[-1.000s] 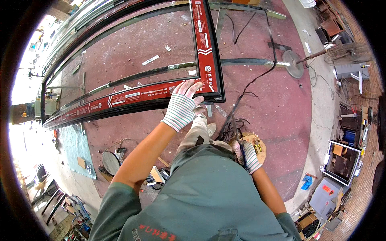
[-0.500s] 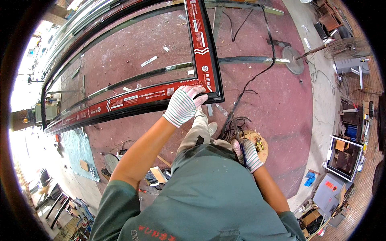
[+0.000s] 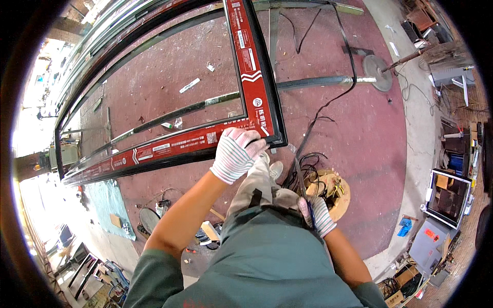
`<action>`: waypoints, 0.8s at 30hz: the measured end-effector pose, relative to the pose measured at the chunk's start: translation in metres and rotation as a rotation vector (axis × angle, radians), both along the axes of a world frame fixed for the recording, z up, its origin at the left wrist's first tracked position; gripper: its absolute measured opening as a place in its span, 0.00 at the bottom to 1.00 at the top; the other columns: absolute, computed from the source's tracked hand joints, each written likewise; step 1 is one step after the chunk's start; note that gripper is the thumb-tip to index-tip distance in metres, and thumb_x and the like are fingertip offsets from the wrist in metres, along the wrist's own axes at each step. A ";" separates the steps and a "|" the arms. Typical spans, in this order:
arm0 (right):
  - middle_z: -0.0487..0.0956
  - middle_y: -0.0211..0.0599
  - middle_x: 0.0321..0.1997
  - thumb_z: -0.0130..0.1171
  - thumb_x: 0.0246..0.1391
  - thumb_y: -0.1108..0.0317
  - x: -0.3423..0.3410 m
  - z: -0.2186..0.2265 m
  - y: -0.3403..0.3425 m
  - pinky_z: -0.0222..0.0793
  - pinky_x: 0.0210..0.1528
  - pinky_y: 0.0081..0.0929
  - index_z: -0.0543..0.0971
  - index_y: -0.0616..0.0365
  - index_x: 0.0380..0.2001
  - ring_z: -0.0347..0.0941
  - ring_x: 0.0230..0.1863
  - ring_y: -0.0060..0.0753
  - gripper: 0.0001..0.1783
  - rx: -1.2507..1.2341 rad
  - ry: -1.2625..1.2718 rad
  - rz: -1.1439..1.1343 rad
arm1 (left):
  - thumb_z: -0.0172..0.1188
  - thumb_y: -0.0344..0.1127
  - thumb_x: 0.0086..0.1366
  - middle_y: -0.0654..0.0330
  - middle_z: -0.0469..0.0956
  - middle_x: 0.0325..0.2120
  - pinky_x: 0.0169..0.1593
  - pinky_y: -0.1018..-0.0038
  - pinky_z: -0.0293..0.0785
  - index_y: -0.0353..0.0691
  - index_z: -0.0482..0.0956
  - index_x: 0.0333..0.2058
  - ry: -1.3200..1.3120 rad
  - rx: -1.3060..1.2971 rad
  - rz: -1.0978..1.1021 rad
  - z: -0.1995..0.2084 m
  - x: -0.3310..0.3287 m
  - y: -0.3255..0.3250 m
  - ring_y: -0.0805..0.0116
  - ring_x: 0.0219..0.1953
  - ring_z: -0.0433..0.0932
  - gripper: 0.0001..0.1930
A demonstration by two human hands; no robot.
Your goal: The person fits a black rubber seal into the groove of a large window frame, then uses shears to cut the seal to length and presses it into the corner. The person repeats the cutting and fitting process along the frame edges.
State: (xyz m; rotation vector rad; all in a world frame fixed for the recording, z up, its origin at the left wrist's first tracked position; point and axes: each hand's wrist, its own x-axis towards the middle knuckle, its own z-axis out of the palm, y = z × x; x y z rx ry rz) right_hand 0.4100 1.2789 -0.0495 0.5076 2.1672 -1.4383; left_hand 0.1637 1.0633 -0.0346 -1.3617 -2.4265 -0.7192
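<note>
A large frame, like a window or door frame (image 3: 179, 139), with black edges and red printed film, slants across the upper left. Near its closest right corner, my left hand (image 3: 239, 154), in a striped white glove, is closed over the lower bar. By my right hip, my right hand (image 3: 319, 214), in a matching glove, is closed round a long, dark flexible strip (image 3: 301, 182). That strip runs up from the hand toward a loose black tangle on the floor. Its exact kind is not plain. Part of my right hand's grip is hidden.
A round wooden stool or spool (image 3: 340, 205) with tools on it stands just beyond my right hand. Metal rails (image 3: 318, 82) run under and past the frame. A pedestal fan's round base (image 3: 377, 73) sits far right. Black cable (image 3: 352, 56) trails over the reddish floor.
My left hand and the frame's near corner sit slightly lower in view, with the hand still on the bar. The whole view has shifted a little. My right hand keeps its hold on the strip.
</note>
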 end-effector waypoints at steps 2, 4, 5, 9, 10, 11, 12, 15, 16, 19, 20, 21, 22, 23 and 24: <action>0.68 0.29 0.18 0.53 0.70 0.48 -0.002 -0.004 -0.004 0.60 0.26 0.35 0.72 0.58 0.23 0.60 0.23 0.27 0.26 -0.074 0.116 -0.103 | 0.76 0.40 0.48 0.67 0.77 0.37 0.43 0.61 0.70 0.51 0.84 0.34 0.012 0.035 0.000 -0.001 -0.002 0.003 0.63 0.39 0.77 0.14; 0.70 0.40 0.20 0.51 0.69 0.44 -0.001 -0.014 0.002 0.63 0.28 0.39 0.74 0.60 0.25 0.60 0.23 0.36 0.29 -0.049 0.073 -0.057 | 0.76 0.40 0.47 0.67 0.77 0.37 0.43 0.60 0.69 0.51 0.84 0.34 0.000 0.046 0.014 -0.002 -0.003 0.004 0.63 0.39 0.77 0.14; 0.71 0.45 0.20 0.49 0.68 0.42 0.002 -0.018 0.005 0.64 0.29 0.41 0.75 0.62 0.26 0.60 0.23 0.41 0.31 -0.036 0.047 -0.037 | 0.76 0.41 0.46 0.67 0.77 0.37 0.44 0.59 0.69 0.51 0.83 0.35 -0.048 0.009 0.015 0.000 -0.004 0.003 0.63 0.40 0.77 0.16; 0.69 0.36 0.18 0.52 0.68 0.44 0.017 -0.048 0.005 0.61 0.25 0.37 0.75 0.61 0.25 0.59 0.21 0.33 0.29 -0.166 -0.047 -0.208 | 0.77 0.41 0.46 0.65 0.77 0.37 0.46 0.59 0.69 0.49 0.83 0.35 -0.123 0.058 0.079 0.003 -0.005 0.011 0.60 0.41 0.77 0.17; 0.70 0.32 0.19 0.53 0.68 0.46 0.017 -0.048 0.004 0.61 0.25 0.34 0.75 0.60 0.25 0.59 0.22 0.29 0.28 -0.216 -0.055 -0.276 | 0.78 0.43 0.46 0.62 0.77 0.39 0.50 0.58 0.69 0.47 0.82 0.38 -0.166 0.042 0.109 0.006 -0.007 0.013 0.57 0.43 0.77 0.20; 0.70 0.29 0.19 0.55 0.68 0.47 0.009 -0.037 0.002 0.61 0.25 0.32 0.75 0.60 0.25 0.59 0.22 0.26 0.26 -0.263 -0.065 -0.344 | 0.78 0.45 0.46 0.60 0.77 0.41 0.52 0.56 0.69 0.47 0.81 0.40 -0.171 0.053 0.144 0.011 -0.010 0.015 0.55 0.45 0.76 0.23; 0.70 0.26 0.20 0.56 0.68 0.49 0.003 -0.029 0.001 0.60 0.25 0.30 0.74 0.60 0.25 0.60 0.23 0.22 0.25 -0.311 -0.072 -0.410 | 0.78 0.46 0.46 0.58 0.76 0.42 0.54 0.55 0.69 0.46 0.80 0.42 -0.174 0.063 0.180 0.013 -0.011 0.015 0.53 0.47 0.75 0.25; 0.71 0.22 0.20 0.58 0.66 0.45 -0.003 -0.025 0.006 0.61 0.20 0.20 0.75 0.54 0.28 0.63 0.18 0.16 0.24 -0.307 -0.030 -0.354 | 0.80 0.51 0.44 0.52 0.73 0.49 0.60 0.52 0.66 0.43 0.74 0.53 -0.178 0.000 0.257 0.013 -0.019 0.017 0.48 0.53 0.71 0.38; 0.70 0.22 0.20 0.58 0.66 0.43 -0.004 -0.021 0.004 0.60 0.18 0.21 0.74 0.54 0.28 0.62 0.16 0.16 0.25 -0.336 -0.057 -0.388 | 0.80 0.52 0.44 0.50 0.72 0.50 0.61 0.52 0.65 0.42 0.72 0.56 -0.186 -0.013 0.276 0.012 -0.021 0.018 0.47 0.54 0.71 0.42; 0.69 0.22 0.20 0.57 0.65 0.40 0.003 -0.032 0.008 0.59 0.16 0.22 0.74 0.55 0.27 0.61 0.14 0.17 0.27 -0.294 -0.021 -0.351 | 0.81 0.55 0.42 0.46 0.70 0.53 0.63 0.50 0.65 0.38 0.66 0.62 -0.220 -0.070 0.292 0.017 -0.021 0.021 0.44 0.55 0.70 0.52; 0.69 0.22 0.19 0.57 0.65 0.40 -0.001 -0.026 0.007 0.59 0.16 0.22 0.73 0.55 0.27 0.62 0.14 0.17 0.28 -0.314 -0.021 -0.353 | 0.81 0.55 0.42 0.44 0.69 0.54 0.63 0.49 0.66 0.38 0.65 0.63 -0.232 -0.077 0.302 0.018 -0.022 0.021 0.43 0.55 0.70 0.53; 0.69 0.22 0.19 0.56 0.65 0.39 -0.006 -0.018 0.007 0.60 0.16 0.21 0.73 0.55 0.27 0.62 0.14 0.17 0.28 -0.335 -0.021 -0.356 | 0.81 0.56 0.41 0.43 0.68 0.54 0.63 0.48 0.66 0.37 0.64 0.65 -0.244 -0.084 0.312 0.018 -0.022 0.021 0.43 0.56 0.70 0.55; 0.69 0.22 0.19 0.56 0.65 0.39 -0.011 -0.013 0.006 0.60 0.16 0.21 0.73 0.55 0.27 0.62 0.14 0.17 0.29 -0.355 -0.021 -0.358 | 0.81 0.56 0.41 0.42 0.68 0.55 0.63 0.48 0.66 0.37 0.63 0.66 -0.257 -0.090 0.323 0.018 -0.023 0.020 0.42 0.56 0.70 0.57; 0.69 0.23 0.19 0.55 0.65 0.38 -0.013 -0.012 0.005 0.60 0.16 0.21 0.73 0.55 0.27 0.63 0.14 0.17 0.29 -0.355 -0.013 -0.369 | 0.80 0.58 0.42 0.36 0.66 0.56 0.67 0.43 0.59 0.36 0.58 0.68 -0.322 -0.114 0.323 0.015 -0.024 0.019 0.37 0.60 0.67 0.60; 0.69 0.23 0.19 0.55 0.65 0.37 -0.014 -0.012 0.004 0.60 0.16 0.21 0.73 0.55 0.27 0.63 0.14 0.17 0.30 -0.355 -0.005 -0.381 | 0.80 0.59 0.41 0.37 0.67 0.56 0.66 0.45 0.62 0.37 0.58 0.68 -0.309 -0.118 0.323 0.014 -0.024 0.018 0.38 0.60 0.67 0.60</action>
